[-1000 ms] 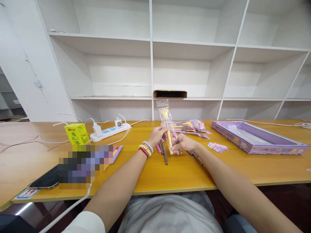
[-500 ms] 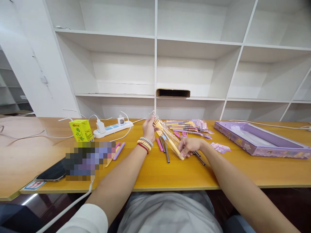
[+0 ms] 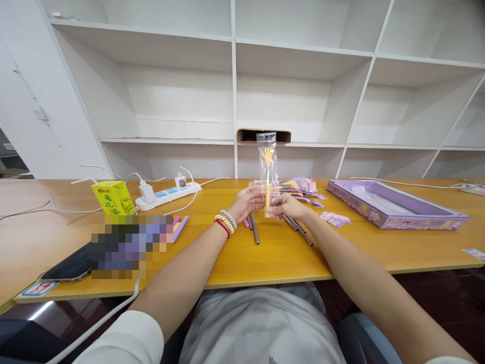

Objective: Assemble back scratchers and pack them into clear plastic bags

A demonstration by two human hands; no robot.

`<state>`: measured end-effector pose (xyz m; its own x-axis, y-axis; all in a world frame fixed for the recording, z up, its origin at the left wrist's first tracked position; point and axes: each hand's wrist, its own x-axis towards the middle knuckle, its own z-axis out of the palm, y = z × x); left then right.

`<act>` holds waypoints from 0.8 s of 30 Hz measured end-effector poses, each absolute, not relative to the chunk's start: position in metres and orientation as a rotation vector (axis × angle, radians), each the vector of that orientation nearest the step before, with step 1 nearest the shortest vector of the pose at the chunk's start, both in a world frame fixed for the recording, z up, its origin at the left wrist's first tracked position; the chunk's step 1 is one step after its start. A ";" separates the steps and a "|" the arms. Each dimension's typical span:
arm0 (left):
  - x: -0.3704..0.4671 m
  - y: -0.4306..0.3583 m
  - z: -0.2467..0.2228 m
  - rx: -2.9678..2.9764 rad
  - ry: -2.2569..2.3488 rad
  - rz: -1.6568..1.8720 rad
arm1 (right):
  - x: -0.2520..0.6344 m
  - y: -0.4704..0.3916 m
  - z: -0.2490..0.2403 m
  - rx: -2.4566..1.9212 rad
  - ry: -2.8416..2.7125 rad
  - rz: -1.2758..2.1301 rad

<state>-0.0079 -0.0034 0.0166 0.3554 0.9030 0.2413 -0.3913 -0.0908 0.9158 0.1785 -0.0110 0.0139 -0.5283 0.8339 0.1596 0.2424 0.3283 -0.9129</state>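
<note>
A clear plastic bag point(image 3: 261, 146) stands upright above the table, holding a yellow hand-shaped back scratcher point(image 3: 268, 194) with its hand end up. My right hand point(image 3: 288, 206) pinches the lower end of the bagged scratcher between thumb and fingers. Beside it, my left hand point(image 3: 246, 203) has its fingers apart at the left edge of the bag, with nothing gripped in them. Metal rods point(image 3: 255, 233) lie below my left hand, and more metal rods point(image 3: 303, 233) lie below my right hand. Bagged scratchers point(image 3: 303, 186) are piled behind my right hand.
A purple tray-like box point(image 3: 394, 220) is at the right, with small pink cards point(image 3: 335, 219) left of it. On the left are a yellow drink carton point(image 3: 113, 198), a power strip point(image 3: 170, 195), a phone point(image 3: 70, 263) and coloured tubes point(image 3: 181, 228). Shelves stand behind.
The bagged scratcher has swung from slanted to upright. My left hand has let go of the bag's top and moved down beside it, while my right hand keeps hold of the lower end.
</note>
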 end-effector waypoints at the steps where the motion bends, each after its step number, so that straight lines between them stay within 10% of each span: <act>1: -0.005 -0.005 0.014 1.280 0.571 1.130 | 0.177 -0.011 0.014 -0.951 -1.895 1.153; 24: -0.006 -0.005 0.012 1.696 0.911 1.007 | 0.176 -0.008 0.013 -1.033 -2.021 0.859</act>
<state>-0.0064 -0.0045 0.0119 0.3881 0.8946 0.2214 0.1303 -0.2911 0.9478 0.1757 -0.0082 0.0134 -0.4370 0.8543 0.2814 0.3900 0.4619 -0.7966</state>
